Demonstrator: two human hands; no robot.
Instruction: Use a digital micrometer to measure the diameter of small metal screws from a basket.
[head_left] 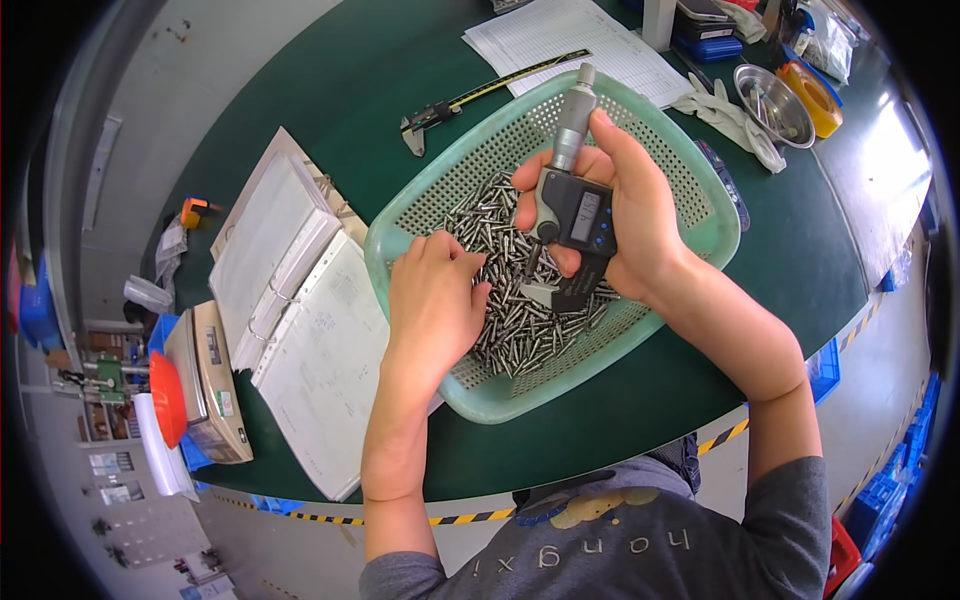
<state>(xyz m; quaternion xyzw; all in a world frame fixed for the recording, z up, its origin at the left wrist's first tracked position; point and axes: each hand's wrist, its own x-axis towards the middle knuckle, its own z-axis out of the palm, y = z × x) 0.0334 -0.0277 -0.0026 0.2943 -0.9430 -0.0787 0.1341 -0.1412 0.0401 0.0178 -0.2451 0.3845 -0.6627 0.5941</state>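
A digital micrometer (576, 208), black-framed with a small display and a silver thimble, rests in my right hand (640, 190). Its thimble end points away from me, and my fingers wrap around the frame from behind. Below it, a pale green perforated plastic basket (500, 408) holds a heap of small metal pins (520, 340). My left hand (432, 290) reaches over the basket's left side with its fingers curled down at the pins. Whatever lies between those fingertips is hidden. I cannot make out a pin between the micrometer's measuring faces.
Left of the basket lies an open ring binder (290, 270), beside a weighing scale (215, 380) with an orange-red bowl (166, 398). Beyond the basket are a caliper (440, 115) and paper sheets (560, 45). White gloves (735, 120) and a metal bowl (775, 105) sit far right.
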